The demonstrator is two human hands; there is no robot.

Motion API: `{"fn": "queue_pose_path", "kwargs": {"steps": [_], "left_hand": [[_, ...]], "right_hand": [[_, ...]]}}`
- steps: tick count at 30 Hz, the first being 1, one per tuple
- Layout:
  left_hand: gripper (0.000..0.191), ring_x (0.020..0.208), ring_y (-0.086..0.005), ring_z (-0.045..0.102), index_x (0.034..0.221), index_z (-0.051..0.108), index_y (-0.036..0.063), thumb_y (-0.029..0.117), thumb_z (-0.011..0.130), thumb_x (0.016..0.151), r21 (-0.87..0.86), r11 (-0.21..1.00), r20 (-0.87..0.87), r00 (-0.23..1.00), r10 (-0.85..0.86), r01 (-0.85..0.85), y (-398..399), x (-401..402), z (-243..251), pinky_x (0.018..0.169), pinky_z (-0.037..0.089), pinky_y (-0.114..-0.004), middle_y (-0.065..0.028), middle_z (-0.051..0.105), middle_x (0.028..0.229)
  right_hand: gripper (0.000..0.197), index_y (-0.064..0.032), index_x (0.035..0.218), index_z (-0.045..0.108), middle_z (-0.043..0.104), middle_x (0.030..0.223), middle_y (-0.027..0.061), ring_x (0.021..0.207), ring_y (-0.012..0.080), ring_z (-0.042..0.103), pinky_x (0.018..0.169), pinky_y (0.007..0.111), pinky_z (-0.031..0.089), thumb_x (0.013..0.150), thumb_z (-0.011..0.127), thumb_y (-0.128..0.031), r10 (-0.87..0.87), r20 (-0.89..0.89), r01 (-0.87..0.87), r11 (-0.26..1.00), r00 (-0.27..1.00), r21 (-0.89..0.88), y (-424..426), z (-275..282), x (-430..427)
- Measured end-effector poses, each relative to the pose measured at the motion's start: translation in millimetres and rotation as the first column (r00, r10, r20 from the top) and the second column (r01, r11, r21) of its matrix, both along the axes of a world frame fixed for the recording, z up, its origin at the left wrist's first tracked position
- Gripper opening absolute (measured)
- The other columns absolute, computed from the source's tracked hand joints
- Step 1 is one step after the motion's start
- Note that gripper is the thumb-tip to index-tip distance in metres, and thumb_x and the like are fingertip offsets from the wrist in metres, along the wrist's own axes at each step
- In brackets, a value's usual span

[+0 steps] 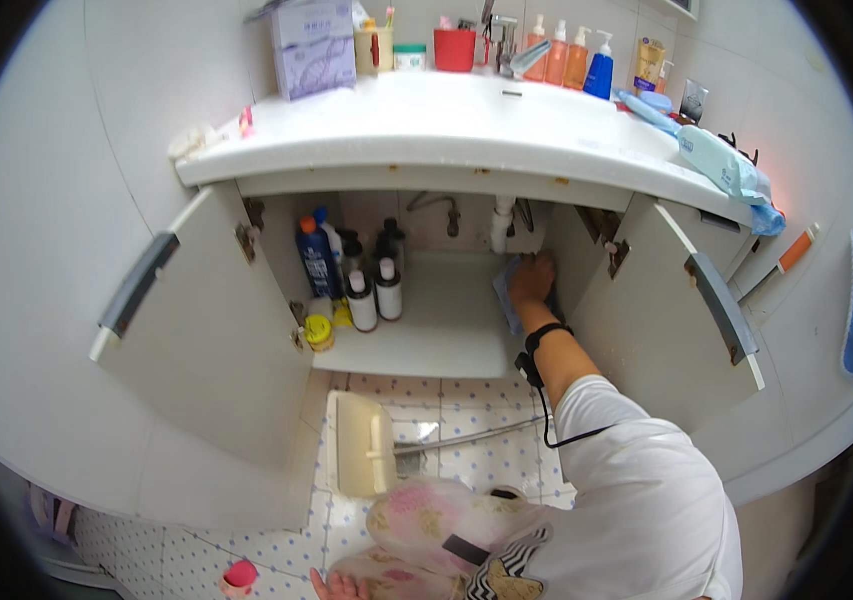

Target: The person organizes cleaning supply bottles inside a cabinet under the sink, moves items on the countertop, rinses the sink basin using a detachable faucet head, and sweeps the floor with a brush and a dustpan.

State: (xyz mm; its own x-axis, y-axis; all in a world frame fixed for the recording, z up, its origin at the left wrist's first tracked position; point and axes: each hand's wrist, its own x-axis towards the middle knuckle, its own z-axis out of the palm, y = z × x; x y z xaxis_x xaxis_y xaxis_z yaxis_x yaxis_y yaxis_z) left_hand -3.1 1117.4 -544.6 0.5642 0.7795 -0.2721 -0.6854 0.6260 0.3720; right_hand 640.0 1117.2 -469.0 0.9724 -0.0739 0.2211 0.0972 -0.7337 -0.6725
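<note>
Deep in the right side of the open sink cabinet, my right hand [533,279] presses a blue cloth [506,294] onto the cabinet floor [452,322]. The hand is close to the inner right wall and the white drain pipe [501,223]. My left hand [342,587] shows at the bottom edge of the view, fingers apart and holding nothing, beside my knee. Standing on the cabinet's left side are a dark blue bottle with an orange cap [317,259], two dark bottles with white labels [375,296] and a yellow-lidded jar [318,332].
Both cabinet doors, left [208,337] and right [666,315], stand swung outward. A cream dustpan [359,446] with a long metal handle lies on the dotted floor. Above, the white washbasin [434,112] carries pump bottles [556,56], a purple box [314,56] and a wipes pack [719,161].
</note>
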Motion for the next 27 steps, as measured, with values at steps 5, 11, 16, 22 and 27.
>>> {"fn": "queue_pose_path", "kwargs": {"steps": [5, 11, 16, 22, 27], "left_hand": [[0.072, 0.108, -0.0276, 0.041, 0.132, 0.012, 0.0154, 0.024, 0.057, 0.076, 0.103, 0.995, 0.093, 0.996, -0.015, 0.005, 8.1, 6.6, -2.8, 0.093, 0.029, -0.047, -0.0138, 0.043, 0.118], [0.06, 0.107, -0.0267, 0.042, 0.131, 0.017, 0.0154, 0.024, 0.049, 0.082, 0.108, 0.994, 0.201, 0.978, -0.05, 0.029, 14.1, 13.8, 6.3, 0.093, 0.03, -0.046, -0.012, 0.045, 0.116], [0.046, 0.104, -0.0254, 0.044, 0.128, 0.026, 0.0136, 0.023, 0.042, 0.086, 0.008, 1.0, 0.124, 0.992, -0.008, 0.007, 21.4, 20.9, -7.3, 0.093, 0.029, -0.045, -0.0101, 0.048, 0.112], [0.044, 0.108, -0.0248, 0.039, 0.127, 0.029, 0.014, 0.023, 0.043, 0.086, 0.039, 0.996, 0.243, 0.966, -0.088, 0.081, 20.3, 15.4, -1.8, 0.094, 0.027, -0.045, -0.0092, 0.046, 0.113], [0.052, 0.108, -0.0261, 0.038, 0.129, 0.025, 0.0166, 0.025, 0.048, 0.083, 0.161, 0.987, 0.193, 0.981, -0.013, -0.019, 7.9, 3.0, 10.8, 0.095, 0.025, -0.047, -0.0089, 0.043, 0.116]], "right_hand": [[0.041, 0.0006, 0.122, 0.033, 0.03, 0.128, 0.0185, 0.119, 0.0287, 0.028, 0.1, 0.036, 0.018, 0.086, 0.028, -0.019, 0.106, 0.167, 0.023, 0.776, 0.98, -0.63, -12.8, -22.4, 20.2], [0.045, -0.001, 0.125, 0.03, 0.025, 0.132, 0.0163, 0.122, 0.0292, 0.023, 0.101, 0.036, 0.015, 0.084, 0.032, -0.02, 0.224, 0.168, -0.05, 0.725, 0.96, -0.687, 2.6, -24.1, -4.4], [0.047, -0.0065, 0.114, 0.048, 0.049, 0.113, 0.0143, 0.103, 0.0263, 0.047, 0.085, 0.036, 0.037, 0.077, 0.052, -0.035, 0.707, -0.69, -0.914, -0.162, 0.156, -0.373, 78.5, 91.6, -101.8], [0.043, -0.0062, 0.111, 0.049, 0.057, 0.1, 0.0107, 0.09, 0.0206, 0.055, 0.078, 0.032, 0.043, 0.072, 0.062, -0.021, 0.893, -0.158, -0.784, -0.445, -0.421, -0.432, 97.9, 351.0, -258.1], [0.076, -0.0162, 0.125, 0.032, 0.051, 0.108, 0.0119, 0.094, 0.0283, 0.053, 0.081, 0.034, 0.043, 0.06, 0.07, -0.012, 0.947, 0.215, -0.628, 0.32, 0.239, -0.709, 164.8, 496.9, -157.5]]}}
